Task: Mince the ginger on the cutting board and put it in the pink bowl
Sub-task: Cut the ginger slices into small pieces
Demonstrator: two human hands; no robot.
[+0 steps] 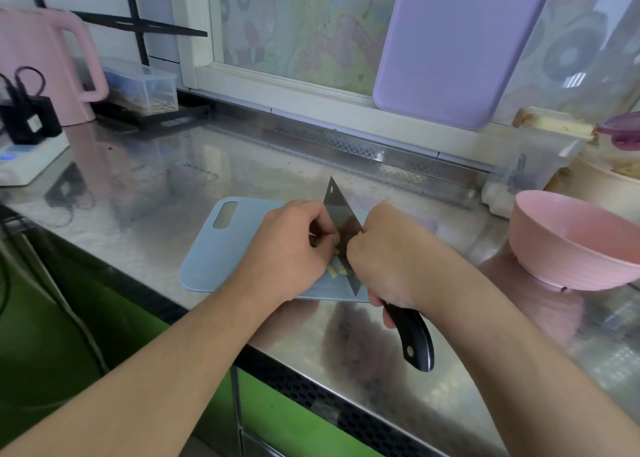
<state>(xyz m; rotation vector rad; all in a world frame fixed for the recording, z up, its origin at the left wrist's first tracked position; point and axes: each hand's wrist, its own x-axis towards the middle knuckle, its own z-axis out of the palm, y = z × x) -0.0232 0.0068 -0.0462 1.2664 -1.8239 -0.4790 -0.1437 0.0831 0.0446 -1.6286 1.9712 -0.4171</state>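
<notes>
A pale blue cutting board [221,248] lies on the steel counter. Small yellow ginger pieces [337,271] sit on it between my hands. My left hand [292,248] has its fingers curled down on the ginger, right against the blade. My right hand [388,252] grips a cleaver [341,214] by its black handle [414,335], blade edge down on the board among the pieces. The pink bowl [568,245] stands to the right of the board, and its inside looks bare.
A pink kettle [45,65], a clear lidded box [142,85] and a power strip with black plugs [27,144] stand at the back left. A lilac board [450,47] leans on the window. Containers [554,148] crowd the back right, behind the bowl.
</notes>
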